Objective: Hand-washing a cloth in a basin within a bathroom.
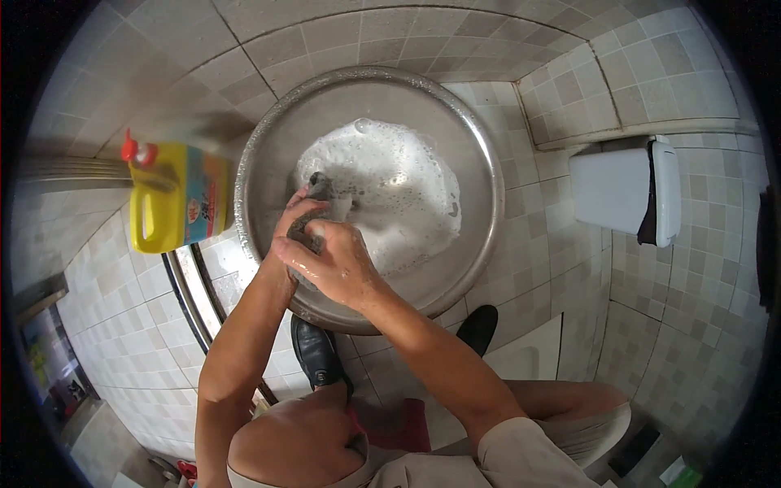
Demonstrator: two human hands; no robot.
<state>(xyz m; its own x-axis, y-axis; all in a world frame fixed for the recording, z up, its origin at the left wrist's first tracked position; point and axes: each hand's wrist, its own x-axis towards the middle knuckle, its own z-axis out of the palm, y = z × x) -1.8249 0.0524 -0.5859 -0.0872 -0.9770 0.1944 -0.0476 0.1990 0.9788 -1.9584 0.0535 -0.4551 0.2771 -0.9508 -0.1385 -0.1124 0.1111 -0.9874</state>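
A wide steel basin (268,154) stands before me, with white suds (399,179) floating on the water in it. Over the basin's near left side, a wet grey cloth (319,189) is bunched between my hands. My left hand (294,213) is closed round it from the left, its palm partly hidden behind the right hand. My right hand (338,264) lies across the left one, fingers curled on the cloth and thumb pointing left. Both hands are wet. Part of the cloth hangs toward the foam; its full shape is hidden.
A yellow jug (163,215) with a red cap stands left of the basin. On the right is a white bin (610,187) with a black liner. My black shoes (316,354) are close to the basin's near rim. Tiled walls (350,41) rise behind it.
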